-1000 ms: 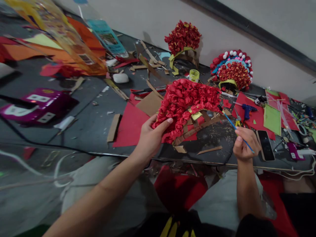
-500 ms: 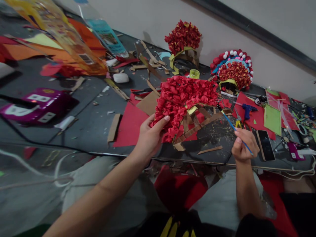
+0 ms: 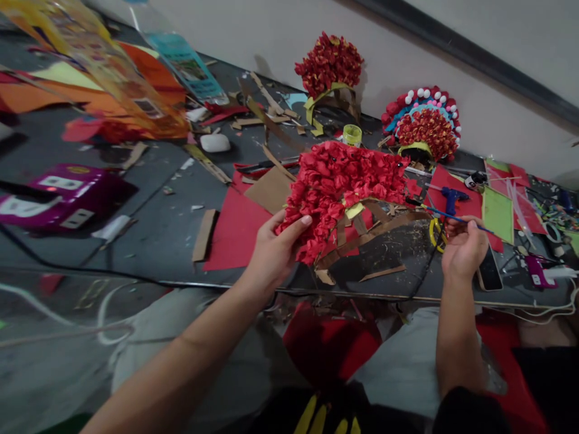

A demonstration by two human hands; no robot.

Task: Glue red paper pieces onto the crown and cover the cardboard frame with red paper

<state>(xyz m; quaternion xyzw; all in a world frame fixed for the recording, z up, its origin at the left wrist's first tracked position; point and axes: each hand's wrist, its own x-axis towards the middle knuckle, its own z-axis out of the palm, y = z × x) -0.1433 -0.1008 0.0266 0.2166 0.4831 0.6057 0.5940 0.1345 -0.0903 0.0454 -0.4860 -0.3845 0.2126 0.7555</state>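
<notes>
My left hand (image 3: 278, 250) grips the left end of a red paper-flower headdress (image 3: 325, 187), thumb on the front and fingers hidden behind. Brown cardboard strips (image 3: 362, 238) form the band under its ruffled red petals. Between the fingers of my right hand (image 3: 465, 247) is a thin blue paintbrush (image 3: 446, 214), lying nearly level. Its dark tip points left, at the right end of the red petals; whether it touches them I cannot tell. A few small dark dots show on the petals. Beneath the headdress lies red paper (image 3: 233, 232).
Two finished-looking headdresses, one red and gold (image 3: 330, 63) and one with white pompoms (image 3: 423, 123), stand by the wall. A yellow-green jar (image 3: 351, 135), a blue glue gun (image 3: 453, 199), a phone (image 3: 490, 268), bottles (image 3: 190, 66) and a purple power strip (image 3: 67, 196) lie around.
My right hand has moved right and slightly up, and the paintbrush has swung from steep to nearly level. My left hand still holds the headdress in about the same place.
</notes>
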